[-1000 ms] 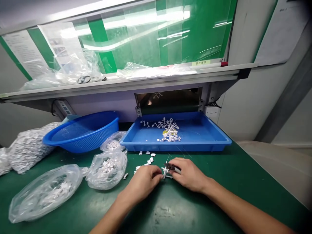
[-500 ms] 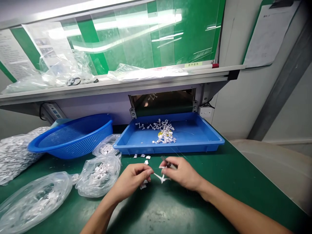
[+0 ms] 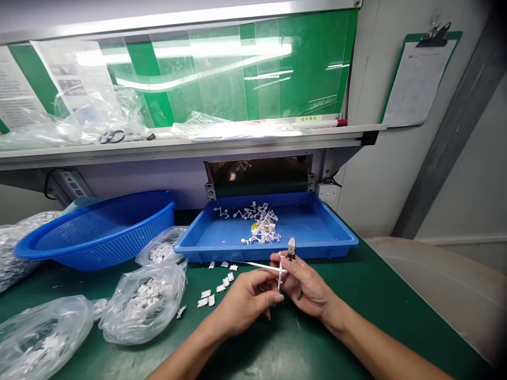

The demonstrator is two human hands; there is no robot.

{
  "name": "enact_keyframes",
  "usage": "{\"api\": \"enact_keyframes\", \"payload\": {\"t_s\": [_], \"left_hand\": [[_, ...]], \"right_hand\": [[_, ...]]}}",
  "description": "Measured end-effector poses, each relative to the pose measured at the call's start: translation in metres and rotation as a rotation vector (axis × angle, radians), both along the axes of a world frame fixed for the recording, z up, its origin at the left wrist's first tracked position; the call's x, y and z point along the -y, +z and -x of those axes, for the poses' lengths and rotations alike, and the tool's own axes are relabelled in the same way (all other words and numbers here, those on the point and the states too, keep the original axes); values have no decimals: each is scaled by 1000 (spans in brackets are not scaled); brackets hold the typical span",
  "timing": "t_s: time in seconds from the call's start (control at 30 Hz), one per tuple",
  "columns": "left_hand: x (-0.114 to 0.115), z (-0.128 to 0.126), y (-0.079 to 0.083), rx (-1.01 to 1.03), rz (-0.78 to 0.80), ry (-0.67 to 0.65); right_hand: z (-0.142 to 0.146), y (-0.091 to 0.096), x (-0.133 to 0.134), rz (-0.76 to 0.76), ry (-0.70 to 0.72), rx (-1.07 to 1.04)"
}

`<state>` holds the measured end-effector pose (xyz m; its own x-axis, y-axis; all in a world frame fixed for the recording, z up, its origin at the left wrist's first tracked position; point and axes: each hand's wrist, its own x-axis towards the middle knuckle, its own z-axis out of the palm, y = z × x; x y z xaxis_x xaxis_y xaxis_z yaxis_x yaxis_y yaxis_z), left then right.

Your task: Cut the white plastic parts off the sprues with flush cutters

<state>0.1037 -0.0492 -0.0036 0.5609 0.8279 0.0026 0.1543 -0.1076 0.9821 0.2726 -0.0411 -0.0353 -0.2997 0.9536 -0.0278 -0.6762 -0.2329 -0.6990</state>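
Note:
My left hand (image 3: 247, 301) is closed, pinching a thin white plastic sprue (image 3: 266, 267) above the green table. My right hand (image 3: 307, 282) is wrapped round small side cutters (image 3: 292, 248), whose jaws point up beside the sprue; its fingers also touch the sprue. Several small white cut parts (image 3: 216, 289) lie on the table just left of my hands. Behind them a blue tray (image 3: 317, 237) holds a pile of white sprues (image 3: 259, 227).
A blue mesh basket (image 3: 95, 229) stands at the left. Clear bags of white parts (image 3: 144, 303) lie on the green table (image 3: 376, 295), with more bags at the far left. A shelf above carries plastic bags; a clipboard (image 3: 420, 79) hangs on the right wall.
Both hands rose from the table with the sprue. The cutters turned jaws-up in my right hand. More small cut parts now lie left of my hands. The camera tilted up and to the right.

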Motion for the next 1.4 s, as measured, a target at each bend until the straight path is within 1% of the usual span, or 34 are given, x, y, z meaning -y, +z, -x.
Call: {"api": "enact_keyframes", "payload": {"t_s": [0.03,0.1,0.13,0.17,0.2,0.27,0.33,0.4,0.47,0.53,0.6,0.7,0.97,1.4], "left_hand": [[-1,3,0,-39,-87,2],[-2,8,0,-112,-313,42],[-2,10,-1,-135,-407,65],[-2,13,-1,-144,-469,84],[-3,15,-1,-144,-493,101],[-4,20,-2,-124,-469,158],[-5,24,-3,-95,-452,266],[-7,26,-5,-63,-473,352],[-8,28,-7,-42,-502,365],[-7,28,-9,-34,-526,342],[-6,28,-9,-46,-561,322],[-4,27,-8,-79,-608,298],[-7,28,-12,-129,-640,289],[-8,26,-12,-112,-607,286]], "right_hand": [[1,-1,0,-6,12,-9],[2,-1,-1,-42,45,6],[2,0,-1,-68,58,46],[1,1,-1,-100,56,121],[-1,3,-1,-136,28,236],[-5,9,0,-238,-98,569],[-9,14,3,-398,-217,943],[-11,17,7,-573,-253,1233],[-8,16,10,-688,-254,1421],[-5,12,11,-726,-266,1533],[-2,9,11,-737,-275,1579],[-2,8,9,-757,-272,1581],[-4,9,11,-783,-252,1589],[-4,14,14,-773,-274,1589]]}}
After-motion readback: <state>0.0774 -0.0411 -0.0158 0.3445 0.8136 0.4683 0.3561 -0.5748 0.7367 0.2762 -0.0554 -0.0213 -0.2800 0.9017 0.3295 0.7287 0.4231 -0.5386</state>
